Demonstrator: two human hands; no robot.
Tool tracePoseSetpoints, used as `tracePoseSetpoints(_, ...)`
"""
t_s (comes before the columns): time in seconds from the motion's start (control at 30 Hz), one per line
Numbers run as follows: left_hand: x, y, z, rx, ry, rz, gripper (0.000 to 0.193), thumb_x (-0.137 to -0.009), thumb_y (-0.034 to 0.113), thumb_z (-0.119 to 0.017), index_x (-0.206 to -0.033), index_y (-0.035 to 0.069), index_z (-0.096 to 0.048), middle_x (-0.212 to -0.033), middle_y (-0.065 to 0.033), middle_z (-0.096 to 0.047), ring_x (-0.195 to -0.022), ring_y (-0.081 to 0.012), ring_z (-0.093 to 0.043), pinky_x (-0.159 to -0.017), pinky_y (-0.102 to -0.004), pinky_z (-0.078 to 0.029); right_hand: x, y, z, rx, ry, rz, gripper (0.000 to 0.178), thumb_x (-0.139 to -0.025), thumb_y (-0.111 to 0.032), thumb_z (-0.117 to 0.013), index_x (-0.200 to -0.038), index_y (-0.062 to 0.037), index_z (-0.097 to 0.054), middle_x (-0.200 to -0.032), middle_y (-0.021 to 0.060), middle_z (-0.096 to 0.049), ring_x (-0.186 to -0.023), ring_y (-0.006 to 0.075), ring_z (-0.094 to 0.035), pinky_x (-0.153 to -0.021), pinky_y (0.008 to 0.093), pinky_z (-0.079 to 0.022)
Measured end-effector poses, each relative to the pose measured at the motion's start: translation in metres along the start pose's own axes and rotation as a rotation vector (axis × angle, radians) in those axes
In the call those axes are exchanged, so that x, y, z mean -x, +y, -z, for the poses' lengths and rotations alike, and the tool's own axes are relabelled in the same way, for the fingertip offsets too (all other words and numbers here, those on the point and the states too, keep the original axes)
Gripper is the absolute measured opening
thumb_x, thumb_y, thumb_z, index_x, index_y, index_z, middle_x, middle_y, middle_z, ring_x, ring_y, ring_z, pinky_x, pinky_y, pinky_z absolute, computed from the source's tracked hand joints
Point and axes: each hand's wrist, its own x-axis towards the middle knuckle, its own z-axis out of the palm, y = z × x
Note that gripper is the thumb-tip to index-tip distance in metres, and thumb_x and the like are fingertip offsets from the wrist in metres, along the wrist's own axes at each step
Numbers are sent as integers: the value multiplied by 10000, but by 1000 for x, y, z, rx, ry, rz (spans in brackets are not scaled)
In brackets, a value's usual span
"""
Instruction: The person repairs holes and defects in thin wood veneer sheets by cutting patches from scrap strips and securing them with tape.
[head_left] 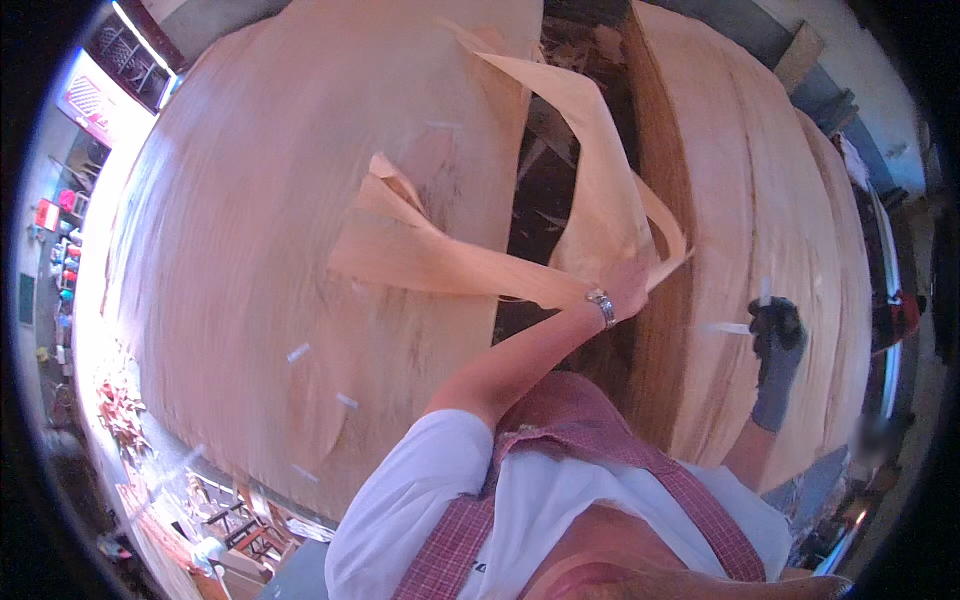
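My bare left hand [627, 285], with a metal band at the wrist, is closed on long, thin strips of wood veneer [612, 190]. They bend and curl above a dark gap between two broad stacks. One strip [440, 265] reaches left over the big veneer stack [250, 200]; another arches away toward the far side. My right hand [778, 335], in a dark grey glove, is over the right-hand veneer stack [720, 180]. Its fingers are curled, and small white slivers [727, 327] show beside them. Whether the fingers grip these is unclear.
Small white pieces [298, 352] lie on the left stack. Scraps of veneer [580, 50] fill the far end of the dark gap. Brownish scraps [122, 410] and wooden frames [245, 530] are at the lower left. A wall runs along the far right.
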Motion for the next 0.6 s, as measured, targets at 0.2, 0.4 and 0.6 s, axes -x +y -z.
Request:
tracePoseSetpoints(0.2,74,-21,-116,502,-367,-163,554,-788,317,-699,-1229,15,-554,-1156,-215,-621,-1111,-314,-573,-973,-406,-415,107,-16,11,128,-157,-57,174,-902,-34,-568,-1056,-52,-648,-860,21,-695,-766,81,-644,-557,201,-470)
tracePoseSetpoints(0.4,187,-86,-88,744,298,303,226,-810,127,-638,-1001,6,-643,-864,-83,-676,-822,-164,-641,-756,-305,-519,247,30,-94,-388,-929,-365,224,-898,-165,-638,-1054,-4,-628,-897,-21,-610,-813,76,-529,-729,230,-470)
tracePoseSetpoints(0.6,315,-64,-89,-202,715,533,320,-838,159,-538,-1115,0,-559,-1019,-154,-593,-973,-259,-557,-876,-387,-433,384,46,-137,-195,-709,92,439,-789,-497,-721,-806,-67,-637,-685,116,-610,-593,178,-533,-612,347,-472)
